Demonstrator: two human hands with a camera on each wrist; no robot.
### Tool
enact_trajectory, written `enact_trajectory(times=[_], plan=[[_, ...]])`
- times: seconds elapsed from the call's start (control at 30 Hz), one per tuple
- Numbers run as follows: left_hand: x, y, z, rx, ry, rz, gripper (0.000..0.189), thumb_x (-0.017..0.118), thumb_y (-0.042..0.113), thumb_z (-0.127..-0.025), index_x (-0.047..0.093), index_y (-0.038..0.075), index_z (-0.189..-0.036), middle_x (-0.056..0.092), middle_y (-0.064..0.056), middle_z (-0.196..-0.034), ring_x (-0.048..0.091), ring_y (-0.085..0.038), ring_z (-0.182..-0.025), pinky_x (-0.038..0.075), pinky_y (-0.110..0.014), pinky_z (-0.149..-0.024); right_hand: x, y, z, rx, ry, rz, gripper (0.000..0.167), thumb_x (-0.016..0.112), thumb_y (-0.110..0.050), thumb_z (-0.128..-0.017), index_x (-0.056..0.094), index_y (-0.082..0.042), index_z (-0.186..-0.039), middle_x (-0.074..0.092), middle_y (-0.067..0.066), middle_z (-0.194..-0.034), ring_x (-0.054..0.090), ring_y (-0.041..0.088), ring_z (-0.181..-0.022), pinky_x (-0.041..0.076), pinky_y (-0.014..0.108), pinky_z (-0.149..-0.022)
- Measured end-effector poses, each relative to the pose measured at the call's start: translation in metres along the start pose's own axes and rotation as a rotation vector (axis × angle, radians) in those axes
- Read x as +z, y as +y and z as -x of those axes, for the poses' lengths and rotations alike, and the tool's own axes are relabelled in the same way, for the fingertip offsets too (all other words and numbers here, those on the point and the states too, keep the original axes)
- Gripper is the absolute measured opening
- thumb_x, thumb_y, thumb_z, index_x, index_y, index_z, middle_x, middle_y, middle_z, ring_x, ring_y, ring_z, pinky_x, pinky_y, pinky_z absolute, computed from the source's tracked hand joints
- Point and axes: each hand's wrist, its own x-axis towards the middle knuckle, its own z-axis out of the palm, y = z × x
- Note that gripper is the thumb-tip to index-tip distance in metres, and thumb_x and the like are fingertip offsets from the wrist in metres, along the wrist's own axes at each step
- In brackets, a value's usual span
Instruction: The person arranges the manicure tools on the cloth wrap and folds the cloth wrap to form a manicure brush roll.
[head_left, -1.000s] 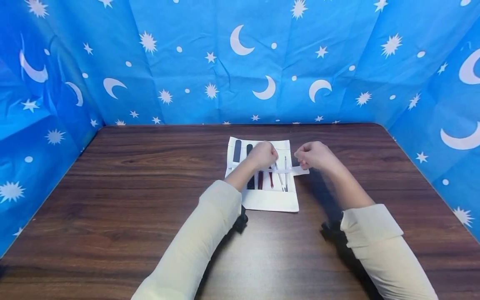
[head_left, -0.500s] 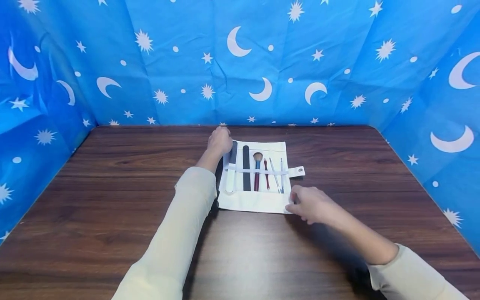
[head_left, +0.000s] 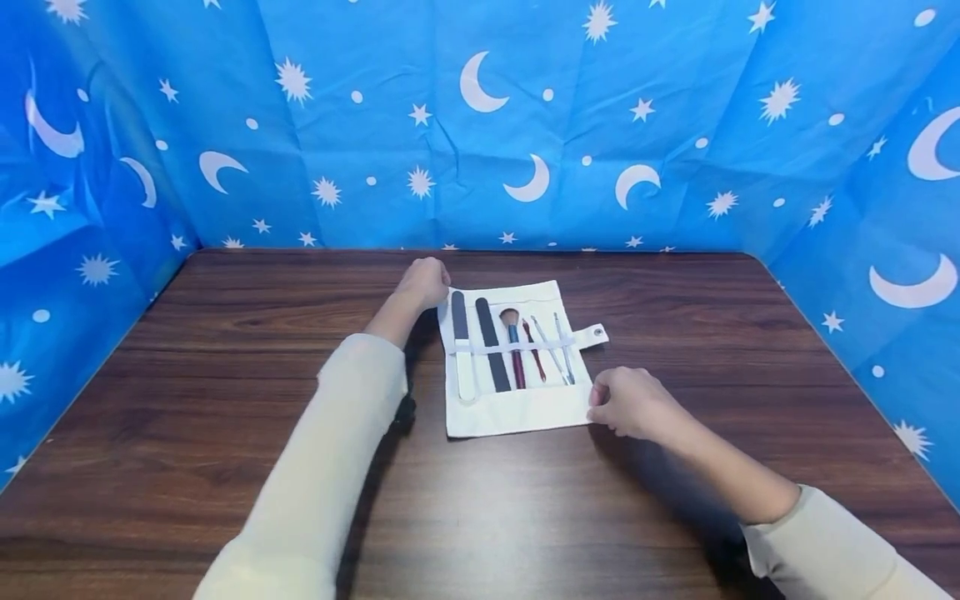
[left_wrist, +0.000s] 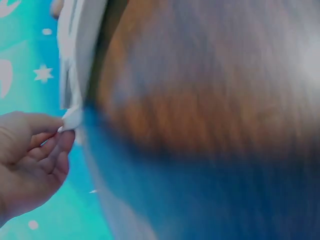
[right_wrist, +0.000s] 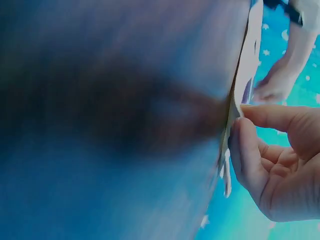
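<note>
A white fabric tool roll (head_left: pixel 517 414) lies unfolded on the table, turned slightly. My left hand (head_left: pixel 424 282) pinches its far left corner; in the left wrist view the white corner (left_wrist: pixel 73 119) sits between thumb and fingers. At the near right corner, my right hand (head_left: pixel 632 403) pinches the edge, which the right wrist view shows between thumb and forefinger. An elastic band across the roll holds a grey-and-white file (head_left: pixel 465 375), a black nail file (head_left: pixel 492 343), a makeup brush (head_left: pixel 514 342), a thin red tool (head_left: pixel 534 352) and two slim metal tools (head_left: pixel 564 350).
A short strap with a snap (head_left: pixel 592 336) sticks out from the roll's right side. The brown wooden table (head_left: pixel 262 375) extends around the roll. Blue cloth (head_left: pixel 375 125) with moons and stars hangs behind the table and along both sides.
Both hands have left the strap and band area: the left went to the far left corner, the right to the near right corner. The roll has since turned slightly counterclockwise.
</note>
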Motion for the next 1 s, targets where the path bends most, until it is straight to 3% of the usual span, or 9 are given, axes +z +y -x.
enact_trajectory(times=[0.17,0.27,0.33,0.47,0.6,0.77,1.0], plan=[[-0.017,-0.016,0.029,0.138,-0.069,-0.032,0.006,0.057,0.002,-0.082,0.063,0.002,-0.083,0.061,-0.007,-0.079,0.054,-0.022,-0.075,0.044,-0.034,-0.071,-0.021,0.016,-0.017,-0.018,0.052,0.034,0.004,0.062,-0.006,-0.076,0.06,-0.008,-0.074,0.057,-0.001,-0.054,0.054,0.011,-0.047,0.043,0.027,-0.046],[-0.019,-0.025,0.055,0.204,-0.148,-0.05,0.005,0.062,0.005,-0.081,0.066,0.004,-0.08,0.062,-0.003,-0.074,0.054,-0.018,-0.069,0.045,-0.034,-0.071,-0.035,0.026,-0.035,-0.043,0.132,0.084,0.006,0.06,-0.004,-0.076,0.061,-0.009,-0.073,0.057,-0.002,-0.056,0.053,0.014,-0.052,0.04,0.031,-0.05],[-0.017,-0.027,0.076,0.233,-0.212,-0.056,0.003,0.065,0.006,-0.08,0.067,0.005,-0.081,0.062,-0.001,-0.074,0.054,-0.017,-0.069,0.045,-0.036,-0.078,-0.043,0.031,-0.048,-0.056,0.182,0.105,0.005,0.059,-0.004,-0.077,0.061,-0.008,-0.073,0.057,0.0,-0.059,0.052,0.017,-0.055,0.039,0.033,-0.053],[-0.008,-0.018,0.116,0.293,-0.308,-0.06,0.009,0.069,0.003,-0.076,0.066,0.005,-0.084,0.06,0.0,-0.076,0.054,-0.013,-0.072,0.046,-0.033,-0.076,-0.053,0.035,-0.077,-0.08,0.251,0.13,0.004,0.059,-0.002,-0.078,0.062,-0.004,-0.075,0.059,0.006,-0.068,0.052,0.024,-0.063,0.04,0.038,-0.06],[0.004,-0.002,0.145,0.402,-0.321,-0.084,0.008,0.068,0.001,-0.078,0.065,0.005,-0.085,0.059,0.002,-0.076,0.053,-0.01,-0.07,0.046,-0.026,-0.067,-0.054,0.031,-0.101,-0.082,0.256,0.217,0.008,0.055,-0.001,-0.081,0.063,-0.002,-0.082,0.061,0.011,-0.077,0.054,0.029,-0.071,0.043,0.043,-0.064],[0.011,0.011,0.162,0.502,-0.321,-0.124,0.008,0.063,0.0,-0.081,0.065,0.007,-0.078,0.059,0.003,-0.074,0.051,-0.008,-0.064,0.046,-0.024,-0.063,-0.046,0.022,-0.121,-0.067,0.21,0.324,0.014,0.051,0.002,-0.083,0.064,0.0,-0.089,0.063,0.016,-0.088,0.057,0.032,-0.077,0.047,0.047,-0.067],[0.011,0.006,0.167,0.517,-0.318,-0.146,0.013,0.063,-0.002,-0.078,0.064,0.01,-0.071,0.057,0.007,-0.068,0.05,-0.006,-0.059,0.045,-0.022,-0.059,-0.037,0.015,-0.131,-0.032,0.114,0.348,0.02,0.052,0.0,-0.084,0.068,-0.001,-0.096,0.063,0.019,-0.102,0.058,0.036,-0.093,0.046,0.049,-0.078]])
